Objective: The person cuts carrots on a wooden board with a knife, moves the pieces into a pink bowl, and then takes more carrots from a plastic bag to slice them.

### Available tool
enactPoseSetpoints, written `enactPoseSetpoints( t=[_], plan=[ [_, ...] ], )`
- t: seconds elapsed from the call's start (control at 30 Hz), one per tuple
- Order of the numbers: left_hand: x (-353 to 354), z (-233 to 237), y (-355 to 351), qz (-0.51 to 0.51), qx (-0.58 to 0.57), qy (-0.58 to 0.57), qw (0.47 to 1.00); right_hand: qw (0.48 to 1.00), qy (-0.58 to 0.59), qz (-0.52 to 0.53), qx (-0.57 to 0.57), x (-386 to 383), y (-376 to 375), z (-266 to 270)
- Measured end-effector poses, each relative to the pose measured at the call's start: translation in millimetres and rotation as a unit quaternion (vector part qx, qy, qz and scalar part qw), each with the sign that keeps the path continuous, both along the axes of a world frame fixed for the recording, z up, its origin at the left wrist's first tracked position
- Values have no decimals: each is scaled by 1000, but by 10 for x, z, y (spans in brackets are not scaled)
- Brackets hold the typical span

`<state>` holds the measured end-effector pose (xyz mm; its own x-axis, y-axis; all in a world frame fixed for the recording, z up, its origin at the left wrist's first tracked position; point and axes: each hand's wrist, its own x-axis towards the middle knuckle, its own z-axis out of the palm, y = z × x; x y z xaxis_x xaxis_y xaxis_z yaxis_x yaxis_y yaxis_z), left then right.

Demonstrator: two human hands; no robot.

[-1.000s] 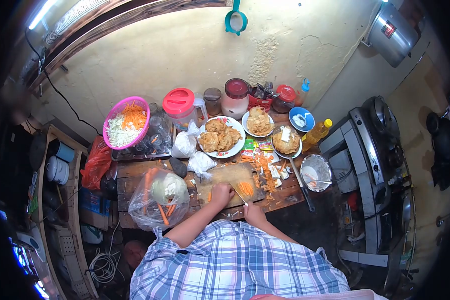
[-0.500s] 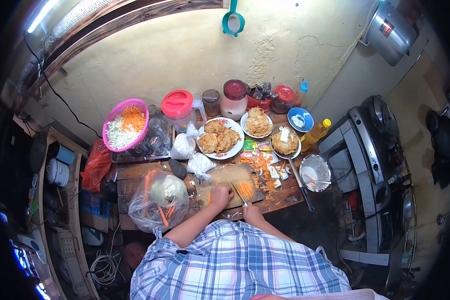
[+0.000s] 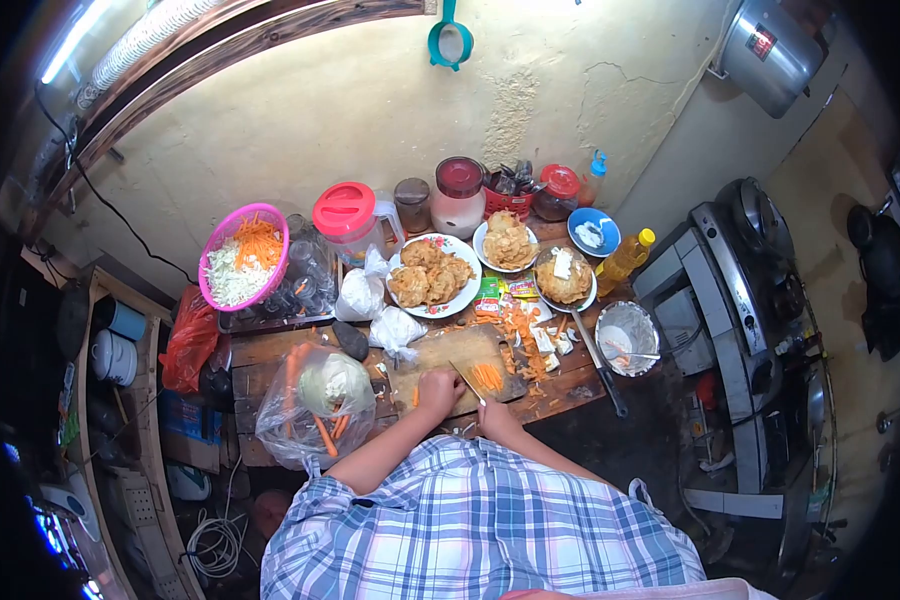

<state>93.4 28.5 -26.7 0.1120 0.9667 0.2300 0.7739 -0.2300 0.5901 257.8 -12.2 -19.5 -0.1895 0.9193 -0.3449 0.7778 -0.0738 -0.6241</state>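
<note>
A wooden cutting board (image 3: 448, 350) lies at the table's near edge. My left hand (image 3: 438, 390) presses down on a carrot piece on the board, which the hand mostly hides. My right hand (image 3: 494, 415) grips a knife (image 3: 467, 381) whose blade angles up toward the left hand. A small heap of cut carrot strips (image 3: 487, 376) sits just right of the blade. More carrot peelings (image 3: 519, 327) lie scattered at the board's far right corner.
A plastic bag with cabbage and carrots (image 3: 315, 400) sits left of the board. Behind are plates of fritters (image 3: 429, 274), a pink colander of shredded vegetables (image 3: 242, 256), a red-lidded jug (image 3: 348, 214), jars and an oil bottle (image 3: 624, 260). A stove (image 3: 755, 290) stands right.
The knife blade has shifted a little leftward, closer to my left hand, leaving the cut strips to its right. The whole view has drifted slightly as my head moved.
</note>
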Motion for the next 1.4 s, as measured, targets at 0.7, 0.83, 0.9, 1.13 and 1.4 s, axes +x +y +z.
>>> enactPoseSetpoints(
  t=[0.7,0.83,0.9,1.13,1.4],
  plan=[
    [188,120,-52,-247,87,99,960,982,-87,-33,162,387,2,509],
    [150,68,-53,-206,31,138,968,983,-121,-54,127,578,-73,713],
    [106,63,-34,-174,13,163,971,986,-113,-75,100,652,-128,787],
    [-263,226,156,-104,-53,-14,993,988,-50,-148,18,757,-201,652],
    [-449,268,-121,-171,-100,2,980,998,-12,40,-45,515,-99,304]
  ],
)
